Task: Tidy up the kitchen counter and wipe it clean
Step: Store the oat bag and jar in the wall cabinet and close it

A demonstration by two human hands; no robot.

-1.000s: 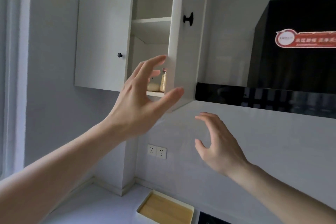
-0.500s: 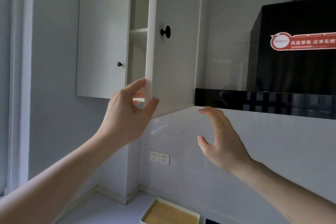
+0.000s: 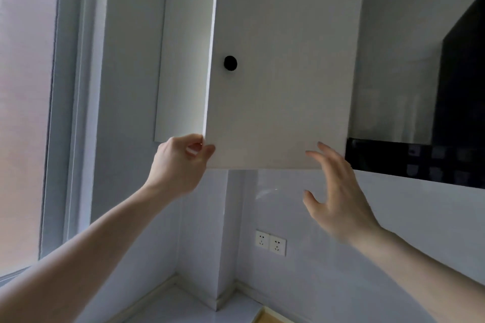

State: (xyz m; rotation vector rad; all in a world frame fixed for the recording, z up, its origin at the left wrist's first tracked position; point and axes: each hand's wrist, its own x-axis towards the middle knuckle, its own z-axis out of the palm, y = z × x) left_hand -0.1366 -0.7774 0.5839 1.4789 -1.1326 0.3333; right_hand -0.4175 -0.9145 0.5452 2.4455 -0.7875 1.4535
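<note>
A white wall cabinet door [image 3: 278, 73] with a round black knob [image 3: 230, 62] hangs above the counter, nearly flush with the cabinet. My left hand [image 3: 181, 162] pinches the door's lower left corner, thumb on the front face and fingers curled behind the edge. My right hand [image 3: 338, 194] is raised in front of the door's lower right corner with fingers spread and relaxed, holding nothing. The cabinet's inside is hidden behind the door.
A second white cabinet door [image 3: 183, 60] sits to the left. A black range hood [image 3: 451, 118] hangs at the right. Two wall sockets [image 3: 270, 242] sit on the backsplash. The white counter [image 3: 168, 304] and a yellowish tray corner [image 3: 265, 316] show at the bottom. A window [image 3: 23, 113] fills the left.
My left hand has swung the cabinet door from wide open to almost shut, and the shelves and jars inside are now hidden. My right hand has stayed raised near the door's lower right corner.
</note>
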